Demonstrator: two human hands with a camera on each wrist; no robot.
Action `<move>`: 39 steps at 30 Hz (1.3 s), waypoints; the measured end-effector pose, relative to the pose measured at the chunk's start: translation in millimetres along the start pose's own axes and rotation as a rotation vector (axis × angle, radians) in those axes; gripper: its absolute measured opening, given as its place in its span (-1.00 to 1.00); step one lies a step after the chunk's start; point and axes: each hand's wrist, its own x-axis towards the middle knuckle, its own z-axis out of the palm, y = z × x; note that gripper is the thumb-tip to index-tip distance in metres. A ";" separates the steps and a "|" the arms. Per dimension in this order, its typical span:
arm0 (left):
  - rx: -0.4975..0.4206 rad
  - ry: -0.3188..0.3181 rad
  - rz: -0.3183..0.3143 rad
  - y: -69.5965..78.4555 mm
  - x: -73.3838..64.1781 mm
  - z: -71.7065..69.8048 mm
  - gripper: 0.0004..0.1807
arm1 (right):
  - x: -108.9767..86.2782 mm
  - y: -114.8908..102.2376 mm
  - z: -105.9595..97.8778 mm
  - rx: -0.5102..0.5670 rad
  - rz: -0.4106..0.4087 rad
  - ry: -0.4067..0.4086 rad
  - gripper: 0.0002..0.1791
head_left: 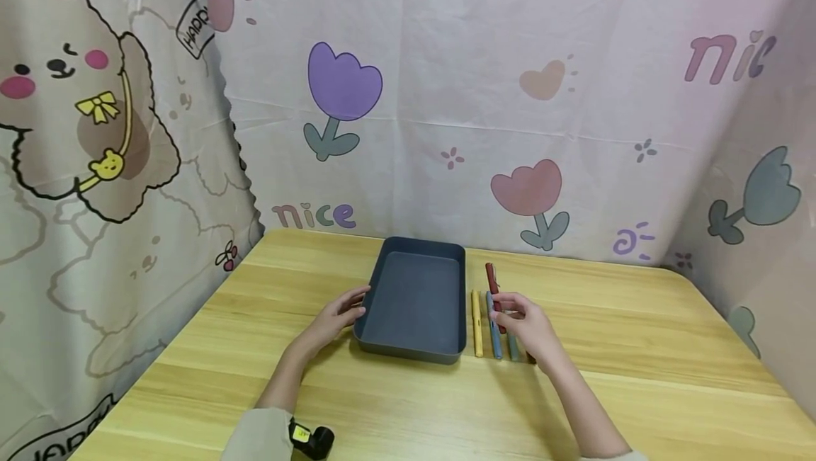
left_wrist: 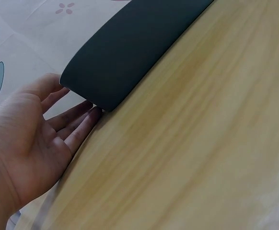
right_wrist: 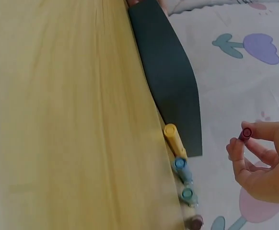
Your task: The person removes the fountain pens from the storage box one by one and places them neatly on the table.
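Observation:
A dark grey rectangular tray (head_left: 408,355) lies on the table. My left hand (head_left: 330,321) rests its fingertips against the tray's left side, fingers fairly straight, as the left wrist view also shows. To the right of the tray, my right hand (head_left: 528,323) pinches a red pen (head_left: 491,277) between thumb and fingers. In the right wrist view this pen is held above the table. Beneath it lie a yellow pen (head_left: 477,323), a blue pen (head_left: 494,330), a green pen (head_left: 513,346) and a dark brownish pen (right_wrist: 195,222), side by side. In the head view, my hand partly covers the last two.
The light wooden table (head_left: 408,411) runs back to a patterned curtain (head_left: 446,93), which also hangs at both sides. A black device (head_left: 311,440) is strapped on the left wrist. Inside the tray, the bare floor shows.

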 end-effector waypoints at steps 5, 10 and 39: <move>0.008 0.005 -0.001 -0.2 -0.9 0.4 -0.43 | -0.6 8.5 -11.8 -0.002 0.014 0.004 -0.62; 0.008 0.011 -0.002 0.3 -0.6 0.5 -0.44 | -2.9 13.8 -22.2 0.000 0.006 0.017 -0.61; -0.018 -0.005 -0.003 0.9 -0.6 0.4 -0.43 | -20.3 32.2 -60.8 -0.023 0.075 0.048 -0.54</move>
